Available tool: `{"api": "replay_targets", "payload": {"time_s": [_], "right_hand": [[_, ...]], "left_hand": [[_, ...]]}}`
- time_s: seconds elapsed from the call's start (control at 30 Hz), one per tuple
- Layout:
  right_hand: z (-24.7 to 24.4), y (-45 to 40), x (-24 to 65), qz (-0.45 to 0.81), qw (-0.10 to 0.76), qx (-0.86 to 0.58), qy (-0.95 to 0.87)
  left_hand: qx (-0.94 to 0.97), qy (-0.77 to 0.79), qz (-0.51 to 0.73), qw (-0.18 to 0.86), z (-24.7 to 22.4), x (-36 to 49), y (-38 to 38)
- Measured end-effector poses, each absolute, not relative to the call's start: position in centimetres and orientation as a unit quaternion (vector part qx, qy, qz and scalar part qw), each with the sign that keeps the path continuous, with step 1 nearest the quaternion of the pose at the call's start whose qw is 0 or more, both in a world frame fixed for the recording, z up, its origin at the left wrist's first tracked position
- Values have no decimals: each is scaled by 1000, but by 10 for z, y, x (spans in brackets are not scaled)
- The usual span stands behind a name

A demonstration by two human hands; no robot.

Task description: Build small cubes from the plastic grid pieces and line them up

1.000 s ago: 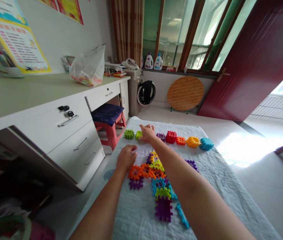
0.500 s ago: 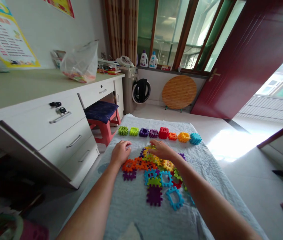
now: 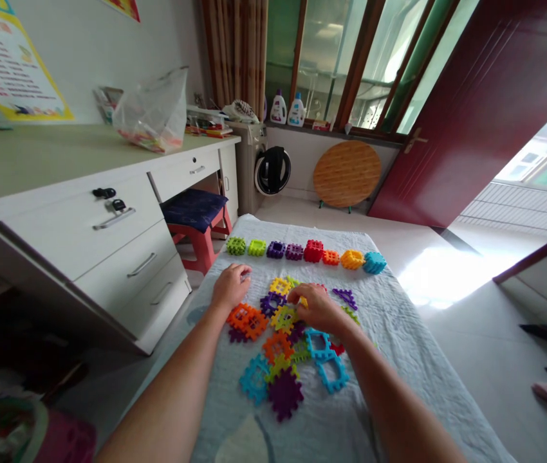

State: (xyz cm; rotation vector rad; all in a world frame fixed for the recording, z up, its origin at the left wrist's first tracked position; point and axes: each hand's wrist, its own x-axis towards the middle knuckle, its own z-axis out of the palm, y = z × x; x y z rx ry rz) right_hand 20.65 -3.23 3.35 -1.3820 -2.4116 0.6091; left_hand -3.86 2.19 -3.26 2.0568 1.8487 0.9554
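1. left hand (image 3: 231, 286): on the left side of the pale cloth (image 3: 399, 366), just beyond the orange pieces (image 3: 247, 320). fingers bent and loosely together, thumb a bit apart, nothing visible in the grip.
2. right hand (image 3: 320, 310): over the loose pile, palm down, fingers bent. tips at a small yellow piece (image 3: 304, 301); can't tell if they pinch it or just touch.
3. loose pile, between and nearer than the hands: lime piece (image 3: 284, 318) just left of the right fingers, dark purple frame (image 3: 272, 302) beside it, solid purple square (image 3: 286, 393) at the near end, blue frame (image 3: 332, 373) to its right. purple triangle (image 3: 345, 298) lies right of the right hand.
4. far side of cloth, row of stacks left to right: green (image 3: 235, 245), lime (image 3: 257, 247), two purple, red (image 3: 313, 251), orange, yellow, blue (image 3: 374, 262). yellow and blue touch or nearly so.
5. around: desk (image 3: 75, 145) with clear bag (image 3: 152, 116) at left, stool (image 3: 195, 209) under it, red door (image 3: 428, 122) at right.
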Motion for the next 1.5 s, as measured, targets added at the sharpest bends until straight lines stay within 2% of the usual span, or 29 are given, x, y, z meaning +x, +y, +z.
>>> {"api": "replay_targets", "payload": {"time_s": [0.13,0.27,0.37,0.47,0.57,0.77,0.9,1.2,1.4,1.5], "right_hand": [[25,-30,201,150,188,-515,-823],[18,-35,187,181,188,-444,-857],[15,-39,178,223,228,-387,-865],[13,-37,177,217,265,-404,-848],[12,-29,179,160,233,-469,-837],[20,-7,172,94,80,-496,-859],[22,5,163,76,44,-511,-855],[23,-11,188,67,96,-533,-838],[32,-45,200,172,115,-397,-894],[30,-51,197,185,135,-400,-888]], "left_hand": [[696,634,319,106,-31,-38,21],[695,636,318,110,-30,-38,20],[694,638,316,111,-30,-38,20],[691,642,311,113,-31,-38,21],[691,644,309,115,-31,-38,21],[694,637,316,114,-31,-38,21],[695,637,314,112,-33,-39,22],[694,634,322,113,-34,-39,22],[696,632,323,109,-33,-38,21],[697,630,324,112,-34,-39,21]]}}
